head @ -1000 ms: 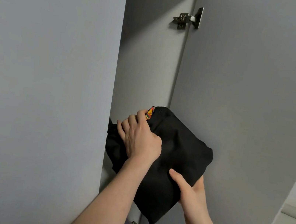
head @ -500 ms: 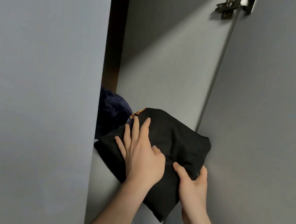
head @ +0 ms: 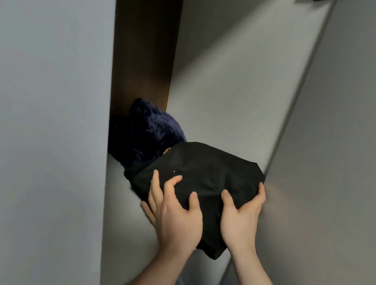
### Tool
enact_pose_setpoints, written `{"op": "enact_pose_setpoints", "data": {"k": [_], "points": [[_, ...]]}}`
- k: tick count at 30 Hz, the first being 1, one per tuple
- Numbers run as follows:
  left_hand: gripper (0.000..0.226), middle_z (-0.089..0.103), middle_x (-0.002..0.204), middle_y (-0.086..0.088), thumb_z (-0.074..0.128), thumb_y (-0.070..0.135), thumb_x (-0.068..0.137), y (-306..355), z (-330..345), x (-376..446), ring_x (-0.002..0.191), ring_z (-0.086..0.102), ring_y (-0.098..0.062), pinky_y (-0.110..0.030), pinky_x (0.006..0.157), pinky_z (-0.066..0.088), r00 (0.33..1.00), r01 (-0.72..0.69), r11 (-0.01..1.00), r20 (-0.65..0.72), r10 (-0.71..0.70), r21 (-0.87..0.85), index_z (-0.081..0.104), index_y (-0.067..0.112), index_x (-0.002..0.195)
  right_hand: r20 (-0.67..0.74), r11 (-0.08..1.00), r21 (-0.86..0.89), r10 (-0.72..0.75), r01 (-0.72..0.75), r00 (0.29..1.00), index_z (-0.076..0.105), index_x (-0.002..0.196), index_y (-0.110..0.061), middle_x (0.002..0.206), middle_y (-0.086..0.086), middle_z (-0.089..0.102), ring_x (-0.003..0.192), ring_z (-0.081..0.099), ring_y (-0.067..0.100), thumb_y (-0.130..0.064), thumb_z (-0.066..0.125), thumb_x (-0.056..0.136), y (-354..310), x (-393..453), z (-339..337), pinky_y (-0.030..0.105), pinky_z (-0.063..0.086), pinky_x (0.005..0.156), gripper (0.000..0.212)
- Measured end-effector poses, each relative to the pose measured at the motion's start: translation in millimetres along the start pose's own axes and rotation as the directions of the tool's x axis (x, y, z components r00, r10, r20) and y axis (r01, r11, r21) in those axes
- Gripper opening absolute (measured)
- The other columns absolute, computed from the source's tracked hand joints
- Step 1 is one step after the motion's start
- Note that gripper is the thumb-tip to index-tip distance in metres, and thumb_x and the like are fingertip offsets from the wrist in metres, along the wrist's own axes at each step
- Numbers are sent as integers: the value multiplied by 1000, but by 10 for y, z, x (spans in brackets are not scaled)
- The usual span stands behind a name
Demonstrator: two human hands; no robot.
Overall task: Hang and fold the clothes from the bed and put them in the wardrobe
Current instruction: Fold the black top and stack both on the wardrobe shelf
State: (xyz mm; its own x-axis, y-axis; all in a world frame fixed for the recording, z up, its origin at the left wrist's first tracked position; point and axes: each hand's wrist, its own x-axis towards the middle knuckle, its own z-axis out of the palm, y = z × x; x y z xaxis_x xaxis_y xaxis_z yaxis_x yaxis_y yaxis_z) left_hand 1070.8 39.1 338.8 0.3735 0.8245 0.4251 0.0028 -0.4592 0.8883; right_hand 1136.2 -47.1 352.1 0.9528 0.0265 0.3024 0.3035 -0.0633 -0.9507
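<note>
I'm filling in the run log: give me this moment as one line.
step: shelving folded black garment | left hand: grips it | right hand: grips it | beside: dark blue fleece | place: wardrobe

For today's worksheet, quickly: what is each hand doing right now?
Left hand: holding the folded black garment, fingers curled on it.
Right hand: gripping the same garment's right edge.
</note>
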Motion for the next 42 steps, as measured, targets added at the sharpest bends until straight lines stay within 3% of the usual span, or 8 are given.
{"op": "enact_pose_setpoints", "data": {"k": [6,11,17,21,24,28,35,42], "points": [[58,11,165,17,71,7,86,-14,-5,0,150,20,-16,-50,120,28,990,66,950,-100,-101,-306,51,29,135,-54,932,283,250,-225,967,18,153,-37,145,-2,50,125,56,23,-17,72,89,21,21,126,45,43,113,86],[64,15,164,13,63,0,90,-12,-38,64,150,23,-11,-29,115,31,959,202,876,-92,-267,-437,45,27,145,-67,938,232,281,-259,957,9,159,-28,158,12,24,129,50,32,-21,65,96,-142,73,488,37,39,110,85],[58,31,161,11,53,-3,95,-33,-79,73,147,32,-8,-21,111,30,953,240,860,-60,-298,-451,50,29,143,4,976,73,204,-204,979,11,160,-18,163,10,15,147,29,29,-33,71,92,-105,128,368,38,26,119,92],[56,32,160,13,52,-4,96,-15,-83,68,145,31,-4,-15,106,26,962,211,870,-62,-265,-447,52,29,141,-182,983,-65,-183,174,966,39,148,-21,156,1,30,146,25,20,-21,67,92,-184,196,156,32,25,115,63],[56,32,160,14,52,-4,96,-8,-79,64,143,31,1,-16,108,26,962,202,871,-76,-262,-447,53,31,139,-30,909,-197,-381,368,924,58,136,-24,148,-4,46,140,33,16,-18,60,92,-284,383,199,23,23,112,45],[55,32,158,18,53,-4,95,-20,-86,68,137,33,5,-15,104,30,962,210,859,-57,-266,-466,55,32,137,276,742,-542,-286,394,918,62,134,-33,149,-4,53,145,31,27,-42,43,90,-38,520,387,40,17,123,49],[55,28,158,23,53,-3,95,-14,-62,76,137,31,5,-20,107,35,971,206,879,-23,-239,-430,57,33,136,306,711,-599,-222,369,926,56,139,-37,152,-7,47,145,29,23,-46,31,97,165,610,433,40,13,124,50],[61,27,161,18,54,-5,89,-6,-77,50,145,30,-3,-21,110,31,970,216,883,-9,-242,-416,55,30,139,374,762,-548,-146,345,916,45,150,-36,163,-8,32,152,16,23,-34,39,107,161,574,316,36,6,125,43]]}}
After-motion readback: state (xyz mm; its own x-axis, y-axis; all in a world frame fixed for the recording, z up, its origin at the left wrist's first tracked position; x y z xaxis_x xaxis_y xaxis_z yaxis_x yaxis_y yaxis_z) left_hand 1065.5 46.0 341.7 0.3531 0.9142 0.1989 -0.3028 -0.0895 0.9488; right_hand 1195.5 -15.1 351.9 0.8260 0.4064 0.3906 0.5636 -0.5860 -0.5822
